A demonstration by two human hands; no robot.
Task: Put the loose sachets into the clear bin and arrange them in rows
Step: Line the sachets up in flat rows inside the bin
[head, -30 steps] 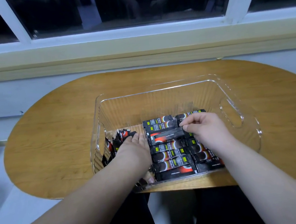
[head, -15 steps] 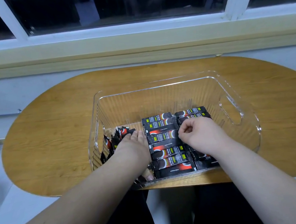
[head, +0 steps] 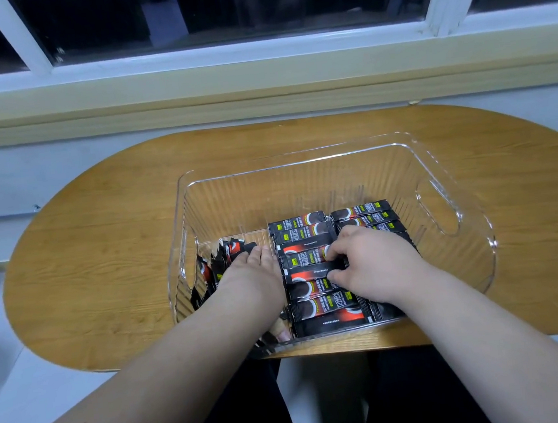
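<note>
A clear ribbed bin [head: 300,161] sits on the wooden table and holds black-and-red sachets. One row [head: 302,229] lies flat down the middle and a second row [head: 362,211] lies flat to its right. At the left, a bunch of sachets [head: 222,257] stands on edge. My left hand [head: 250,278] rests on this bunch with its fingers straight. My right hand [head: 375,259] reaches over the right row, and its thumb and curled fingers pinch the right end of one sachet [head: 308,271] in the middle row.
The oval wooden table [head: 102,247] stands against a wall under a window sill [head: 257,86]. The bin sits near the table's front edge and has a handle cut-out [head: 437,212] in its right wall. The far part of the bin floor shows no sachets.
My right hand has laid the sachet it held onto the middle row, moved nearer and left, and now pinches a sachet there. My left hand has stayed on the left bunch.
</note>
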